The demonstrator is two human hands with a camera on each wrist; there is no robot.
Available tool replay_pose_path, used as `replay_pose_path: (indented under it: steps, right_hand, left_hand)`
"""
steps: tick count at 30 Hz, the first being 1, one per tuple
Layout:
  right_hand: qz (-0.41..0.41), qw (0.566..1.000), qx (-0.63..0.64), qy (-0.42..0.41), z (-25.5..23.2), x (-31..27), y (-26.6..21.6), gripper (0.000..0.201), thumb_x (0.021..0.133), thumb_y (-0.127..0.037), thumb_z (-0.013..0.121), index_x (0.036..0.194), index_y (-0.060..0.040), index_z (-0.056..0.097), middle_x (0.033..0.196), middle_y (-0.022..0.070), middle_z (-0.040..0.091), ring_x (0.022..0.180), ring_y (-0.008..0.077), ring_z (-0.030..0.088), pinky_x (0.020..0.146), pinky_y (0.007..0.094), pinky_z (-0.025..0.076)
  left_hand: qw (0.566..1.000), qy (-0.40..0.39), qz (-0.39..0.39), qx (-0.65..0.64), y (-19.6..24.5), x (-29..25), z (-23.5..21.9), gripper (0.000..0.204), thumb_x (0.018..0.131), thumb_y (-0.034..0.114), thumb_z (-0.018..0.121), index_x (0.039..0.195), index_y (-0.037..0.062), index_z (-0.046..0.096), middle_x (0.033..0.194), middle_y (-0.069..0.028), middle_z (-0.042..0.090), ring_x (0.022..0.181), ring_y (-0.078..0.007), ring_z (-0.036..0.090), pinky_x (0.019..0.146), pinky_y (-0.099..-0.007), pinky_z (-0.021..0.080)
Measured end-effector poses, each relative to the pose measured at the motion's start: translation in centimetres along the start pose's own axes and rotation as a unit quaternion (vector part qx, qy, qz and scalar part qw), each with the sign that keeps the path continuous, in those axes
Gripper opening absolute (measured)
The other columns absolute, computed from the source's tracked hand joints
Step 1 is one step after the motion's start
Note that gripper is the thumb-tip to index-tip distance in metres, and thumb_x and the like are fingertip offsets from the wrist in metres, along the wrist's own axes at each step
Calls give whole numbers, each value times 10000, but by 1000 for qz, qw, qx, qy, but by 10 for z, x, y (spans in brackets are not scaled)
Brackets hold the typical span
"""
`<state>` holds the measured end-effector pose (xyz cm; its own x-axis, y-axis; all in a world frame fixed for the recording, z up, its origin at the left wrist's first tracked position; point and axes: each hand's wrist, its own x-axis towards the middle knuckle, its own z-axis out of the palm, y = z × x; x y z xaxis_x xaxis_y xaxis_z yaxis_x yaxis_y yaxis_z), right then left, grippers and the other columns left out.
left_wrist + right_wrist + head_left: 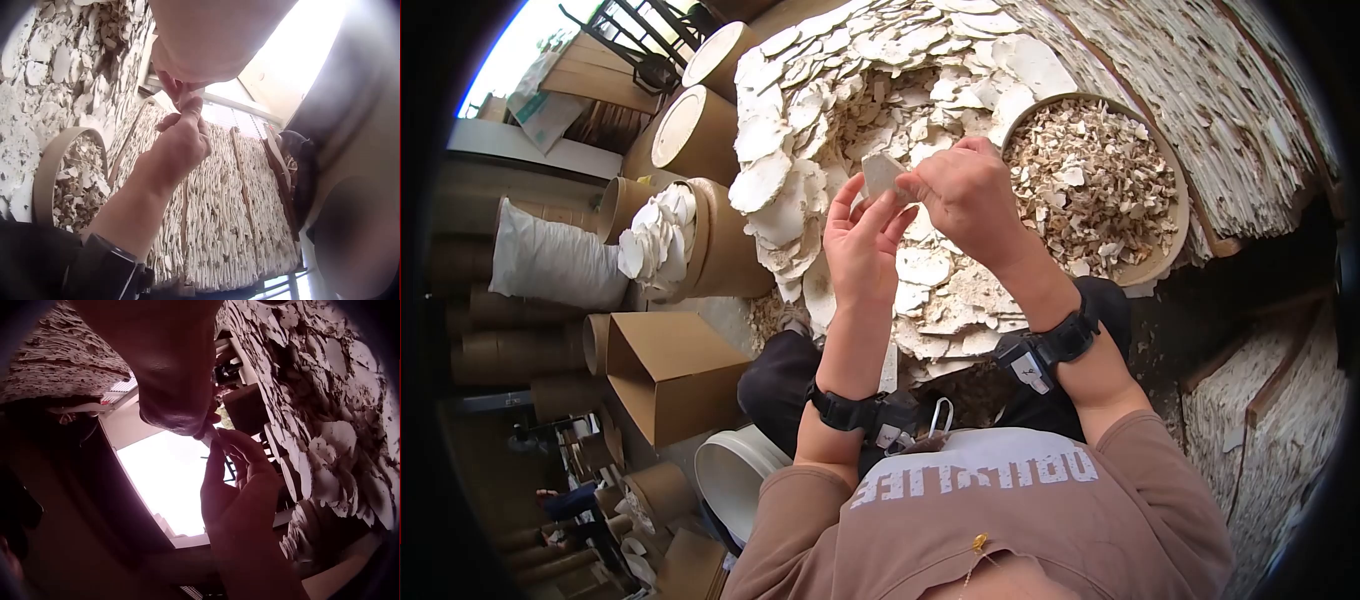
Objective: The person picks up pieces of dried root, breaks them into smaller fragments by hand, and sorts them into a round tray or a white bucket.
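In the head view a thin pale slice (882, 172) stands upright between both hands, above a heap of similar slices. My left hand (863, 245) pinches it from below between thumb and fingers. The fingertips of my right hand (972, 195) pinch its right edge, with the other fingers curled in. Seen from the left wrist, the right hand (178, 144) meets the left at the slice, which is mostly covered by fingers. From the right wrist, the left hand (240, 494) holds the slice (211, 439) against the right fingertips.
A big pile of pale slices (765, 185) lies in front, dipping in the middle. At its right stands a round tray (1175, 225) full of broken bits. Stacked racks (1200, 90) of slices fill the right side. Cardboard drums (725, 235), a box (700, 345) and a white bucket (735, 465) stand left.
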<state>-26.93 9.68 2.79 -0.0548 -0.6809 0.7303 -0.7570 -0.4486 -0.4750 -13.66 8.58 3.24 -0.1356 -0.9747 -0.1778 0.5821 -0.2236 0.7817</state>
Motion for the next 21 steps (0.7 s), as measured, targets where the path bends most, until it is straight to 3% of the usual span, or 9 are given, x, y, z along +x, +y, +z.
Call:
replay_pose_path:
  steps: [6, 8, 9, 11, 13, 15, 18, 19, 21]
  right_hand:
    - [0, 998, 21, 51, 4, 3, -2, 176, 769, -193, 577, 620, -99, 583, 566, 30, 562, 530, 180, 531, 654, 324, 367]
    - [-12, 997, -39, 58, 0, 2, 15, 134, 786, -138, 550, 701, -111, 650, 591, 32, 598, 504, 137, 525, 624, 313, 376]
    - [38, 997, -58, 34, -11, 4, 25, 117, 776, -144, 565, 730, -105, 665, 599, 50, 605, 488, 155, 530, 572, 308, 392]
    - [72, 985, -117, 104, -32, 4, 52, 143, 782, -211, 591, 734, -96, 660, 542, 56, 580, 421, 186, 510, 464, 302, 398]
    - [214, 965, -118, 100, -55, 4, 62, 268, 827, -311, 546, 719, -86, 642, 505, 5, 557, 388, 98, 461, 396, 242, 356]
    - [285, 946, -82, 134, -70, 5, 65, 266, 817, -336, 550, 795, -97, 665, 518, -14, 557, 447, 70, 470, 448, 220, 361]
    - [323, 934, -90, 122, -70, 6, 62, 256, 814, -324, 550, 821, -97, 668, 544, -2, 569, 483, 79, 488, 480, 227, 373]
    - [325, 936, -81, 111, -67, 7, 61, 257, 811, -322, 554, 815, -90, 666, 553, 6, 571, 491, 87, 493, 492, 232, 380]
    - [330, 935, -76, 102, -64, 7, 57, 259, 807, -319, 558, 808, -82, 663, 562, 15, 574, 499, 94, 498, 503, 236, 388]
  left_hand:
    - [999, -6, 34, 21, 9, 1, -3, 392, 751, -54, 576, 1096, -6, 397, 859, -99, 539, 758, -194, 582, 688, -325, 526]
    - [992, 9, 82, 100, 44, -8, -18, 384, 749, -39, 577, 1097, -2, 417, 858, -90, 540, 771, -174, 574, 687, -313, 523]
    - [982, 6, 111, 155, 70, -14, -38, 385, 748, -40, 570, 1102, -1, 424, 852, -86, 540, 776, -169, 573, 686, -310, 521]
    - [934, 97, 206, 276, 122, -39, -80, 402, 747, -50, 553, 1124, 5, 429, 835, -75, 539, 769, -145, 563, 668, -287, 512]
    - [851, 201, 255, 413, 167, -73, -145, 403, 748, -40, 544, 1134, 7, 438, 833, -51, 542, 732, -138, 559, 656, -269, 500]
    - [773, 294, 226, 516, 198, -116, -206, 428, 732, -28, 561, 1138, -10, 428, 777, -33, 530, 688, -111, 533, 625, -245, 480]
    - [624, 397, 66, 670, 222, -185, -339, 481, 671, 38, 629, 1124, 18, 467, 718, -42, 536, 686, -123, 543, 610, -241, 467]
    - [562, 420, -9, 712, 222, -203, -362, 502, 647, 62, 654, 1118, 32, 483, 709, -50, 544, 690, -130, 547, 613, -249, 468]
    - [407, 407, -61, 815, 209, -218, -357, 529, 609, 146, 692, 1091, 27, 508, 753, -75, 582, 714, -133, 563, 666, -273, 467]
